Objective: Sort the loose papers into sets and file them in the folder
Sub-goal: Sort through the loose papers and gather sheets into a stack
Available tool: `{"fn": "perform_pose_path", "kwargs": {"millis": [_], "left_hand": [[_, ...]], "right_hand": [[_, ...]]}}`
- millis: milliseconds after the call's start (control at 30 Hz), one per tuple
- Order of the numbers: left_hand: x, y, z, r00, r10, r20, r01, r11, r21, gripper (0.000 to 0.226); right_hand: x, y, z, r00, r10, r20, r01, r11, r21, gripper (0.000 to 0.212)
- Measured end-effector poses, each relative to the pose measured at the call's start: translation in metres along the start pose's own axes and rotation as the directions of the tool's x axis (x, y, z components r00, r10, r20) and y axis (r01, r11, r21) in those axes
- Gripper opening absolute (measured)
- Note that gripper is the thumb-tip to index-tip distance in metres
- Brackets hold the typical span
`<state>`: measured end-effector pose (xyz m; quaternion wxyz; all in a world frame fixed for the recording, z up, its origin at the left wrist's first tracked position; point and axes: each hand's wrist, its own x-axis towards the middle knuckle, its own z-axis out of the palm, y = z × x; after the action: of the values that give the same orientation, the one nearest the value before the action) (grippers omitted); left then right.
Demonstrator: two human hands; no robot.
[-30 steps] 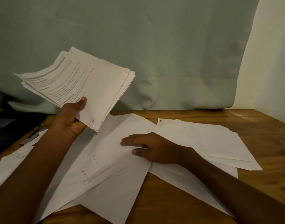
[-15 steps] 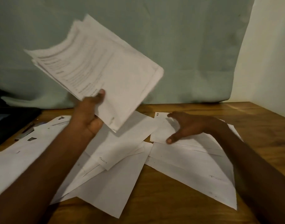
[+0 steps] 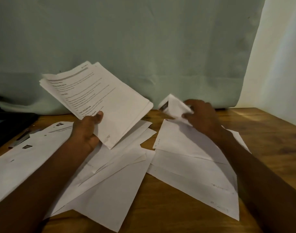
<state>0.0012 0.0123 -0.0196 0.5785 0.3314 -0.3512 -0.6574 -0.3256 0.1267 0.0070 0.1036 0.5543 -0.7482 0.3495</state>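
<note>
A person's left hand (image 3: 86,132) holds a stack of printed pages (image 3: 100,101) tilted above a wooden surface (image 3: 269,135), thumb on top and fingers curled beneath the lower edge. The right hand (image 3: 202,118) reaches to the far side of the surface, where its fingers pinch the lifted, curling corner of a single sheet (image 3: 175,106). More loose papers (image 3: 113,185) lie overlapping and mostly blank side up across the middle and left of the surface, some reaching its near edge. No folder can be picked out with certainty; a dark object (image 3: 13,125) sits at the far left. The risks, as a judgement: the held stack is gripped only at one corner and already fans at its edges, so pages could slide out; the pinched sheet could crease or tear, or drag the papers under it out of order; sheets at the near edge could slip to the floor. On the top page, a bold heading reads "TASK DESCRIPTION"; the remaining text is too blurred to read.
</note>
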Motion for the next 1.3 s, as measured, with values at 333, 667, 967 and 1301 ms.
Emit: {"fn": "perform_pose_path", "kwargs": {"millis": [333, 667, 967, 1301], "left_hand": [[-0.018, 0.014, 0.016, 0.922, 0.136, 0.362, -0.103, 0.989, -0.109, 0.042], [-0.025, 0.015, 0.021, 0.923, 0.099, 0.371, -0.039, 0.985, -0.166, 0.038], [-0.018, 0.016, 0.015, 0.927, 0.099, 0.361, -0.052, 0.989, -0.138, 0.044], [-0.018, 0.015, 0.016, 0.924, 0.102, 0.369, -0.063, 0.991, -0.116, 0.043]], "right_hand": [[-0.003, -0.032, -0.044, 0.995, 0.088, -0.043, 0.042, 0.010, 0.999, 0.051], [-0.004, -0.042, -0.024, 0.994, 0.041, 0.103, -0.110, 0.480, 0.870, 0.102], [-0.003, -0.031, -0.009, 0.946, 0.245, 0.214, -0.277, 0.262, 0.925, 0.024], [-0.009, -0.040, -0.006, 0.953, 0.291, 0.085, -0.178, 0.310, 0.934, 0.022]]}}
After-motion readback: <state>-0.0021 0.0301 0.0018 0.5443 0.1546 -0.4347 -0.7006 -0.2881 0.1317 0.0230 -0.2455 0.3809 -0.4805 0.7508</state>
